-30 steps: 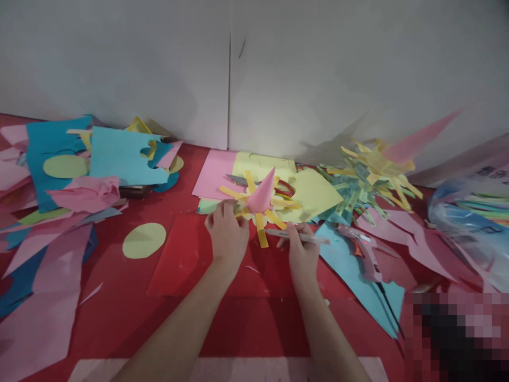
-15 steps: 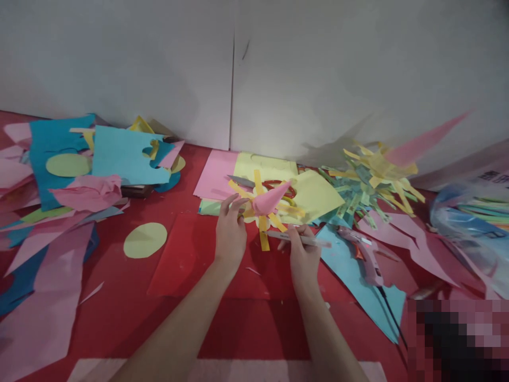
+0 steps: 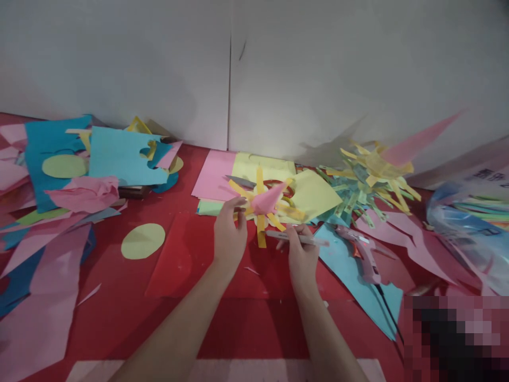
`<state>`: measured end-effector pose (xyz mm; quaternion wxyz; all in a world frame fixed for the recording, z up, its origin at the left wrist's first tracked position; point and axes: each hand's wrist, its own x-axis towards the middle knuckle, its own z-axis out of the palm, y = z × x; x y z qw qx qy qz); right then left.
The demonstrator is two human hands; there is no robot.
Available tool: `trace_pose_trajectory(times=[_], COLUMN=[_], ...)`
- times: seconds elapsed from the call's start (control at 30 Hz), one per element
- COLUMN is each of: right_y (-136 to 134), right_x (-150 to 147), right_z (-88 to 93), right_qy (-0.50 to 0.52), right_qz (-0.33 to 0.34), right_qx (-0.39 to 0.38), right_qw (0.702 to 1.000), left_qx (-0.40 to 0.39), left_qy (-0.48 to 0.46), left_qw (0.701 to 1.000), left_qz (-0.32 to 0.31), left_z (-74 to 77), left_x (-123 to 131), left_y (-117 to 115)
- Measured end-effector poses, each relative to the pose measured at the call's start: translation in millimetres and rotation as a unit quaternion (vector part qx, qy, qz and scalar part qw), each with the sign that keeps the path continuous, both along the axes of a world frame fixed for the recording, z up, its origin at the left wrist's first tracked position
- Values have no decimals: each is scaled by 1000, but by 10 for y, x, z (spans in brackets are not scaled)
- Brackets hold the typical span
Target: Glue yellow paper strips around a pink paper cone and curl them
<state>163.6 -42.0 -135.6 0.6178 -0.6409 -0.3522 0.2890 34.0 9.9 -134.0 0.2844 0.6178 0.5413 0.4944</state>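
Observation:
A paper flower with a pink cone (image 3: 267,200) at its centre and yellow strips around it is held above the red table. At its left edge, my left hand (image 3: 230,229) has its fingers curled on the paper. My right hand (image 3: 301,249) is closed around a slim pale pen (image 3: 274,234), lying sideways with its left end close to the flower's lower yellow strip. Behind the flower lies a pair of scissors with red and yellow-green handles (image 3: 287,185), partly covered.
A pink glue gun (image 3: 365,249) with a black cord rests on blue paper (image 3: 350,270) at right. Farther back stands a fringed paper piece with a long pink cone (image 3: 421,139). Paper scraps (image 3: 55,297) crowd the left, beside a pale green oval (image 3: 143,241). A white wall rises behind.
The flower tips slightly in my left hand, its lower yellow strip shifting a little. Both hands stay nearly in place, and the view has moved slightly.

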Motion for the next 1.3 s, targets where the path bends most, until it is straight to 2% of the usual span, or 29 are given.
trace_pose_trajectory(times=[0.2,0.33,0.53,0.7,1.2,1.3], right_y=[2,0,-4,6,-2,2], right_x=[9,-4,-4,14,22,14], right_z=[-19,3,-6,-28,-26,-16], right_qy=[8,3,-20,-47,-39,-41], right_qz=[1,-7,3,4,34,23], right_qx=[3,0,-7,-8,-10,-13], right_qw=[1000,1000,1000,999,999,999], left_qx=[-83,-104,-99,-95,-94,-97], left_qy=[-37,5,61,64,68,70], left_qw=[993,989,988,986,986,985], left_qz=[-70,-101,-106,-122,-123,-125], left_z=[-5,-16,-34,-52,-38,-35], left_x=[13,15,35,32,23,19], left_y=[-15,-12,-12,-8,-16,-17])
